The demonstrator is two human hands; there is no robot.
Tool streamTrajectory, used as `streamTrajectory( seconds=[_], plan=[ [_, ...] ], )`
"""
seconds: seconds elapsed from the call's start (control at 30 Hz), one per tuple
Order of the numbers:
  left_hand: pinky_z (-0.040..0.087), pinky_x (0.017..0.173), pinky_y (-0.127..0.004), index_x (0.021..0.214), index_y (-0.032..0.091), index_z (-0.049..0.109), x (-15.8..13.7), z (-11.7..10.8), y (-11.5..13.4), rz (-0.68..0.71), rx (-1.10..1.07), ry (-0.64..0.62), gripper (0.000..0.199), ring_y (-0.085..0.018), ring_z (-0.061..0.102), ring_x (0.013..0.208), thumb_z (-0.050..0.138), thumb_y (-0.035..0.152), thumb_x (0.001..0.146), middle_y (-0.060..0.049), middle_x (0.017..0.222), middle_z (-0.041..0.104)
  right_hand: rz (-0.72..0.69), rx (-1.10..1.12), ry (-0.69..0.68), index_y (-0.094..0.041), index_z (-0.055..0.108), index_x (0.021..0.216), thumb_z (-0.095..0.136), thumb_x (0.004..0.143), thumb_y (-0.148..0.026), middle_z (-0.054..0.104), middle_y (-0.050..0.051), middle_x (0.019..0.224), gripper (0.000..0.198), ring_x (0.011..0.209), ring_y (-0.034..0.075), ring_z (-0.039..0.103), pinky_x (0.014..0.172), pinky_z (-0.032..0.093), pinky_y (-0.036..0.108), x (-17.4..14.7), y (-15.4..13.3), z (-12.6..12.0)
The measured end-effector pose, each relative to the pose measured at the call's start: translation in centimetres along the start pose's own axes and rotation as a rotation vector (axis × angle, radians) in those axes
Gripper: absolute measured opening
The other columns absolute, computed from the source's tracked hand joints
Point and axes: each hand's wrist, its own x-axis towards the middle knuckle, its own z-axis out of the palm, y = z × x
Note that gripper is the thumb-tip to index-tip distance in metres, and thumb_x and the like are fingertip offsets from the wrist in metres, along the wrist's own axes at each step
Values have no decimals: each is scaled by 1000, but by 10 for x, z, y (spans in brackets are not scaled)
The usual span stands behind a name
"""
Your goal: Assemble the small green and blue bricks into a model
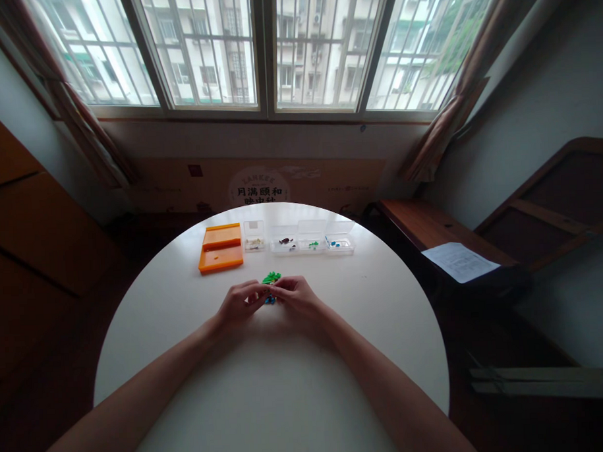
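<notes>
My left hand [242, 302] and my right hand [294, 293] meet over the middle of the white table, fingers closed around a small building-brick model [272, 278]. Bright green leaf-like pieces show at its top, and a bit of blue shows below my fingertips. Its middle is hidden behind my fingers. Beyond my hands stand clear plastic boxes. One box [254, 244] holds pale pieces, and a longer compartmented box [313, 247] holds dark, green and blue pieces. An open orange case [220, 248] lies to their left with one tiny piece inside.
The round white table [288, 398] stands below a barred window [260, 56]. A flat printed carton [181, 184] leans against the wall behind it. To the right, a wooden bench [425, 222] carries a paper sheet [460, 261], and a folded brown chair [552, 197] leans nearby.
</notes>
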Motion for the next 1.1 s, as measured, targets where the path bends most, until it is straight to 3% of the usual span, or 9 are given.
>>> streamTrajectory(
  seconds=[0.3, 1.1],
  plan=[
    [42, 50, -17, 90, 15, 68, 0, 0, -2, -33, 5, 73, 14, -7, 50, 52, 60, 24, 82, -2, 66, 61, 21, 59, 6, -11, 69, 73, 72, 61, -50, 58, 1, 56, 41, 50, 9, 47, 49, 35, 23, 0, 0, 0],
    [43, 51, -17, 84, 13, 68, 1, 0, -1, -45, -12, 35, 16, -7, 49, 51, 60, 27, 82, -2, 64, 60, 8, 63, -6, -10, 69, 72, 73, 62, -46, 58, 1, 56, 38, 49, 8, 47, 49, 34, 22, 0, 1, -1]
  ],
)
